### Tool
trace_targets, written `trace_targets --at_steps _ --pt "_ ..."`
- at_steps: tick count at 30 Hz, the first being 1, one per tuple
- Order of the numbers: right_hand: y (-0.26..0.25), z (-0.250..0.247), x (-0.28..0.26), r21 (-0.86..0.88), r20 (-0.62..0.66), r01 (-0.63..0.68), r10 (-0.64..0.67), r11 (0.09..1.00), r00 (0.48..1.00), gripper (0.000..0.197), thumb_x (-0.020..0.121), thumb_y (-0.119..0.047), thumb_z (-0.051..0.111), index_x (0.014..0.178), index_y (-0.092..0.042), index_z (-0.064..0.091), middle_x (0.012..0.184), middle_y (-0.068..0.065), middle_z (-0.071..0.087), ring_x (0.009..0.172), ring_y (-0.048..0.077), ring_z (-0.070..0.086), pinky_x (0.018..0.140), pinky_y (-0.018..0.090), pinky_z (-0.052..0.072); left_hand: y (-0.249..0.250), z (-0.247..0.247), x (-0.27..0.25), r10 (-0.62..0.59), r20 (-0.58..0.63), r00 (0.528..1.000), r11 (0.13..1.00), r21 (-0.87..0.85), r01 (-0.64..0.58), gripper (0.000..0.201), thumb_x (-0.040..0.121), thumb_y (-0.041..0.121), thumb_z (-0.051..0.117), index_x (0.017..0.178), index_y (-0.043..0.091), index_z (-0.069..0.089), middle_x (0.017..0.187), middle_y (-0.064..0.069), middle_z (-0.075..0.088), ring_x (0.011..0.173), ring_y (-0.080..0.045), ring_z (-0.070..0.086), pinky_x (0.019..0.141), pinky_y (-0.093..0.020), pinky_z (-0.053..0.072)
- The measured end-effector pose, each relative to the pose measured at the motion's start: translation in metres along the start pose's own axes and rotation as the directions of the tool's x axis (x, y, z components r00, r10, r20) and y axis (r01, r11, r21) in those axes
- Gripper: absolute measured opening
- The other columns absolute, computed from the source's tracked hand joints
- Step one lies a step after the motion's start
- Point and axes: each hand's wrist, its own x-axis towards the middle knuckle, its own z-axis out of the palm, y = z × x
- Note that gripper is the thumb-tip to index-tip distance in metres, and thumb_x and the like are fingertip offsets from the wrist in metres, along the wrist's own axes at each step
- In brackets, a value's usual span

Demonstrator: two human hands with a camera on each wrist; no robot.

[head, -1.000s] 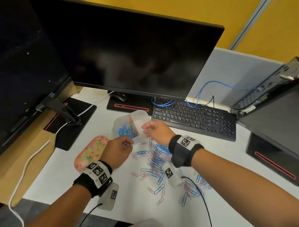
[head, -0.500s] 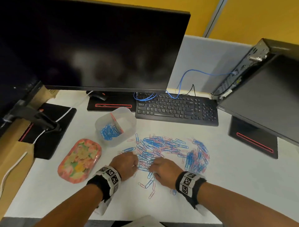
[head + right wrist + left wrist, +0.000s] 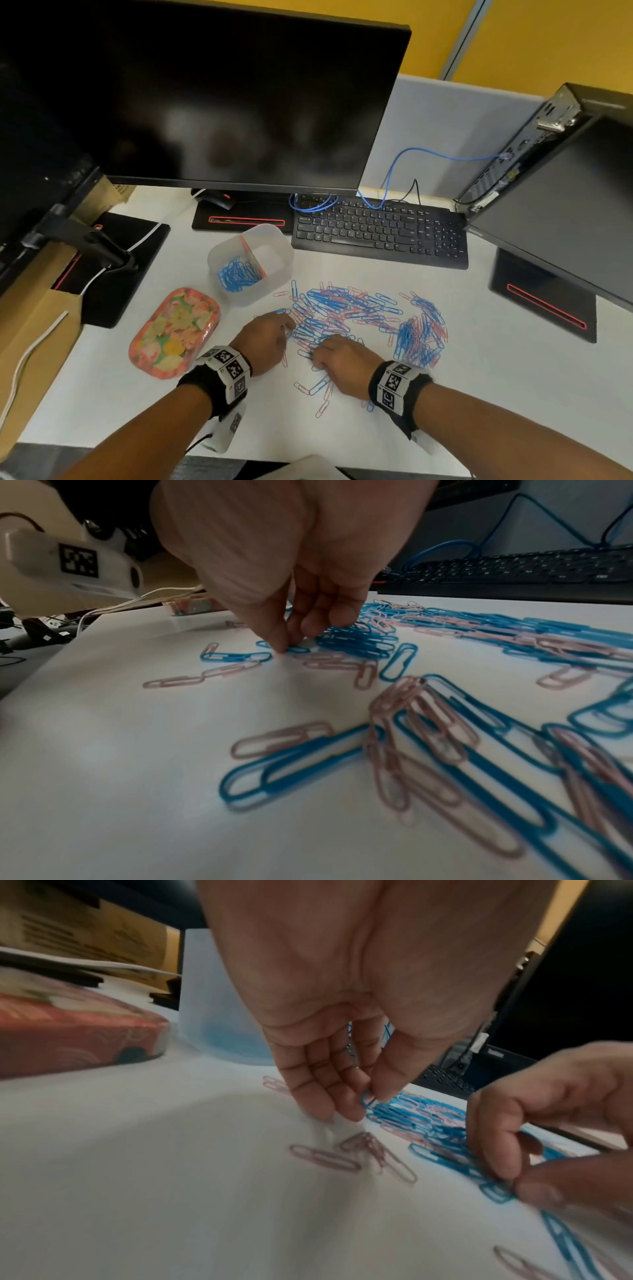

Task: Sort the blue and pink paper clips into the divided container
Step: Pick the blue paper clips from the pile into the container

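The translucent divided container [image 3: 274,274] stands behind the pile, with blue clips [image 3: 238,274] in its left compartment; the right compartment looks empty. A mixed pile of blue and pink paper clips [image 3: 359,313] is spread across the white desk. My left hand [image 3: 287,330] is at the pile's left edge and pinches a blue paper clip [image 3: 367,1098] between thumb and fingers [image 3: 342,1096]. My right hand [image 3: 313,354] is just to its right, low on the desk, thumb and fingertips [image 3: 310,627] closed round a blue clip [image 3: 297,649].
A floral lid [image 3: 174,332] lies left of the hands. A black keyboard [image 3: 380,233] sits behind the pile, a monitor [image 3: 222,96] beyond it. Monitor bases [image 3: 544,298] stand at right and left. A blue cable [image 3: 411,154] hangs at the back.
A second ago both hands were up at the container. They came down to the near edge of the pile and now each pinches a blue clip.
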Motion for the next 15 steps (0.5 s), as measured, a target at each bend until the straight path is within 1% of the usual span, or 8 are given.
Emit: trace_targets --at_steps 2,5,6,8,10,11,13,15 --pt "0.0 -0.001 0.0 0.011 0.031 -0.019 0.019 1.0 0.999 0.031 0.077 0.009 0.05 0.101 -0.01 0.058 0.101 0.011 0.059 0.095 0.027 0.053 0.077 0.033 0.047 0.003 0.0 0.001 0.012 -0.001 1.0 0.996 -0.09 -0.012 0.028 0.087 0.008 0.046 0.099 0.021 0.067 0.093 0.004 0.062 0.083 -0.008 0.056 0.076 -0.013 0.04" --pt "0.005 0.004 -0.001 0.021 0.055 -0.009 0.008 1.0 0.998 0.039 0.075 0.009 0.05 0.107 -0.01 0.057 0.109 0.01 0.057 0.103 0.025 0.051 0.085 0.038 0.048 0.009 0.0 0.001 -0.015 0.032 0.999 0.98 -0.2 0.021 0.025 0.084 0.005 0.048 0.084 0.023 0.065 0.084 0.005 0.061 0.07 -0.003 0.053 0.066 -0.01 0.039" --pt "0.005 0.004 -0.003 0.035 0.054 -0.014 0.012 0.999 0.998 0.041 0.075 0.008 0.05 0.11 -0.011 0.056 0.112 0.008 0.056 0.105 0.024 0.05 0.088 0.037 0.047 0.011 0.0 0.001 -0.022 0.044 0.999 0.973 -0.228 0.031 0.022 0.084 0.005 0.049 0.082 0.022 0.064 0.082 0.005 0.061 0.068 -0.003 0.052 0.064 -0.01 0.04" --pt "0.003 0.003 -0.006 0.118 0.015 -0.06 0.059 0.991 0.998 0.041 0.082 0.003 0.047 0.119 -0.013 0.053 0.116 0.005 0.053 0.107 0.019 0.049 0.092 0.03 0.044 0.014 0.002 0.001 -0.044 0.073 0.996 0.953 -0.297 0.064 0.015 0.086 0.007 0.052 0.081 0.017 0.061 0.075 0.005 0.059 0.066 -0.008 0.053 0.063 -0.013 0.041" --pt "0.0 -0.003 -0.01 0.248 -0.042 -0.129 0.144 0.96 0.989 0.036 0.09 -0.005 0.041 0.122 -0.015 0.053 0.115 0.003 0.05 0.102 0.016 0.051 0.09 0.025 0.042 0.017 0.004 0.001 -0.078 0.123 0.989 0.913 -0.39 0.121 0.015 0.088 0.008 0.052 0.078 0.016 0.058 0.068 0.004 0.056 0.063 -0.012 0.053 0.063 -0.02 0.043" --pt "-0.001 -0.007 -0.012 0.325 -0.056 -0.167 0.195 0.931 0.979 0.032 0.091 -0.006 0.04 0.117 -0.016 0.056 0.112 0.003 0.05 0.099 0.015 0.052 0.089 0.025 0.042 0.017 0.005 0.001 -0.091 0.154 0.984 0.898 -0.414 0.148 0.015 0.088 0.009 0.051 0.076 0.016 0.057 0.066 0.004 0.055 0.062 -0.013 0.052 0.062 -0.024 0.043" --pt "-0.002 -0.014 -0.013 0.486 -0.06 -0.242 0.309 0.84 0.949 0.027 0.091 -0.005 0.042 0.095 -0.023 0.061 0.102 0.003 0.051 0.089 0.013 0.053 0.085 0.026 0.041 0.017 0.008 0.003 -0.101 0.193 0.976 0.901 -0.4 0.172 0.014 0.088 0.015 0.051 0.075 0.016 0.056 0.065 0.005 0.053 0.062 -0.013 0.049 0.064 -0.029 0.043" --pt "-0.002 -0.019 -0.012 0.59 -0.028 -0.311 0.404 0.745 0.914 0.031 0.091 -0.006 0.044 0.075 -0.031 0.056 0.091 -0.002 0.051 0.078 0.006 0.051 0.079 0.025 0.038 0.019 0.011 0.003 -0.069 0.182 0.981 0.938 -0.323 0.126 0.009 0.085 0.018 0.054 0.078 0.015 0.057 0.068 0.007 0.053 0.066 -0.012 0.048 0.068 -0.032 0.044"
